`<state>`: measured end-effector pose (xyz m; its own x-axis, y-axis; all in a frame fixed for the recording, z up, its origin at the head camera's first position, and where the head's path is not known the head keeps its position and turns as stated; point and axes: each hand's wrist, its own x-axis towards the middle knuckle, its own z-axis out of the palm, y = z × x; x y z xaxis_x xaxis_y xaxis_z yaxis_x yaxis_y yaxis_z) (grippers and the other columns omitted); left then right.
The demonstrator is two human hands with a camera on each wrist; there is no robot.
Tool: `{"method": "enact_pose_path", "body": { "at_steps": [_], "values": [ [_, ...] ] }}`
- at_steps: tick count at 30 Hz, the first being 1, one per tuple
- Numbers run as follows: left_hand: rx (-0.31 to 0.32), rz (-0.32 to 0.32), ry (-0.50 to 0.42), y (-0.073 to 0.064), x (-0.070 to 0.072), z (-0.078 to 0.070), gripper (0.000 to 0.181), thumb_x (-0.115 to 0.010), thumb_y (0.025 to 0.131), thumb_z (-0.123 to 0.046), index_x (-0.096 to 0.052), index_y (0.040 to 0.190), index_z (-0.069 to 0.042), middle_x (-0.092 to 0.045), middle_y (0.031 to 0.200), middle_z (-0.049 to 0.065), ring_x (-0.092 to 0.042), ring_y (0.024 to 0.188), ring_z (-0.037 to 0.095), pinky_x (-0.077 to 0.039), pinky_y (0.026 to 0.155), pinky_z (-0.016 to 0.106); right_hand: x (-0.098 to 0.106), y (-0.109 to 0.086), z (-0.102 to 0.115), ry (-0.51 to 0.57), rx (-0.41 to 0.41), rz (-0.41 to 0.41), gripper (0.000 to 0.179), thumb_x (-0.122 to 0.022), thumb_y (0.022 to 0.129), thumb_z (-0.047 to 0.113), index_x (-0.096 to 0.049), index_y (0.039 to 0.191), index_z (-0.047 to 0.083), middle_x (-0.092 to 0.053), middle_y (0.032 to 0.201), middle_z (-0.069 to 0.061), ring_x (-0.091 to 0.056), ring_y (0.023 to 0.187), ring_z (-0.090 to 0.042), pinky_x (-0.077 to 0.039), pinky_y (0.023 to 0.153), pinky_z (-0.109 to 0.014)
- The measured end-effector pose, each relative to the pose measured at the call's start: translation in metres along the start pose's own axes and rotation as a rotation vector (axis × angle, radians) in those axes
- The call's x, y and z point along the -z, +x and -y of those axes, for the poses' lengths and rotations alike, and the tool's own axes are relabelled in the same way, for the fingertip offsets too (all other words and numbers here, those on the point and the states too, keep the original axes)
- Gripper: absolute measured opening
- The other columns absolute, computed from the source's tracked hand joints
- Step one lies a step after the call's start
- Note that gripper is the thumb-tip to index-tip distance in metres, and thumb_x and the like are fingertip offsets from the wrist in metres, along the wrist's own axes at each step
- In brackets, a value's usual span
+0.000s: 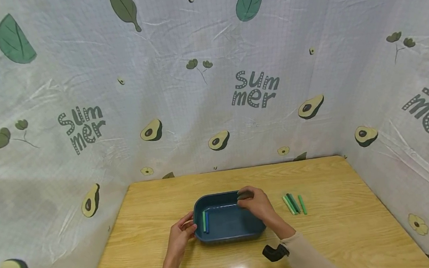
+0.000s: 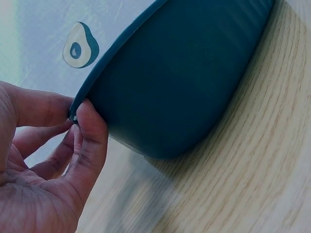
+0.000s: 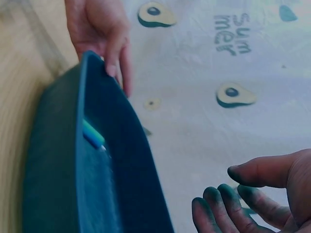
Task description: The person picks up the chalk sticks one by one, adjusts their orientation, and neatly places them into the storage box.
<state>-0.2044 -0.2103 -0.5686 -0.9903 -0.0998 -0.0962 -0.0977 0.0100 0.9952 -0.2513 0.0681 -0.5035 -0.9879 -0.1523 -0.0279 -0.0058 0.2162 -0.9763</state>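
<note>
A dark blue-green rectangular tray (image 1: 231,237) with rounded corners stands on the wooden table. Inside, at its left end, a green stick (image 1: 204,221) and a blue stick (image 1: 207,222) lie side by side; they look like chalk or pastels. My left hand (image 1: 178,238) pinches the tray's left rim between thumb and fingers, as the left wrist view shows up close. Over the tray's back right part is my right hand (image 1: 258,204), fingers loosely bent. In the right wrist view its fingertips (image 3: 228,196) look green, and nothing shows between them and the thumb.
Right of the tray, several green sticks (image 1: 291,204) lie close together on the table (image 1: 345,224), and another green stick (image 1: 302,204) lies just beside them. A pale printed cloth (image 1: 185,153) with avocados and lettering hangs behind and at both sides.
</note>
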Motion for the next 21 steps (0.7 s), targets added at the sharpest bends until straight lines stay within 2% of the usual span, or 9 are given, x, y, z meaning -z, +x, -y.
{"method": "enact_pose_path", "body": {
  "at_steps": [6, 15, 21],
  "values": [
    [0.01, 0.005, -0.001, 0.0, 0.0, 0.0, 0.047, -0.057, 0.093, 0.005, -0.051, 0.14, 0.003, -0.051, 0.131, 0.025, -0.06, 0.089, 0.01, -0.054, 0.066, 0.027, 0.027, -0.008, -0.001, -0.031, 0.013, -0.1, 0.034, -0.07, 0.088, 0.007, -0.064, 0.121, 0.003, -0.068, 0.11, -0.017, -0.068, 0.095, -0.025, -0.056, 0.081, -0.042],
    [0.01, 0.003, 0.005, -0.001, 0.0, -0.001, 0.047, -0.057, 0.093, 0.005, -0.051, 0.14, 0.004, -0.051, 0.131, 0.025, -0.06, 0.091, 0.013, -0.054, 0.065, 0.027, 0.068, -0.019, -0.007, -0.093, 0.029, -0.171, 0.035, -0.069, 0.09, 0.009, -0.062, 0.123, 0.001, -0.068, 0.113, -0.018, -0.068, 0.102, -0.028, -0.056, 0.083, -0.034],
    [0.011, 0.004, 0.0, -0.002, 0.0, -0.001, 0.047, -0.057, 0.093, 0.005, -0.051, 0.14, 0.003, -0.05, 0.131, 0.024, -0.059, 0.089, 0.01, -0.054, 0.066, 0.026, 0.09, -0.025, -0.012, -0.181, 0.047, -0.224, 0.036, -0.069, 0.091, 0.013, -0.062, 0.125, 0.004, -0.068, 0.115, -0.018, -0.067, 0.105, -0.031, -0.056, 0.083, -0.033]
  ]
}}
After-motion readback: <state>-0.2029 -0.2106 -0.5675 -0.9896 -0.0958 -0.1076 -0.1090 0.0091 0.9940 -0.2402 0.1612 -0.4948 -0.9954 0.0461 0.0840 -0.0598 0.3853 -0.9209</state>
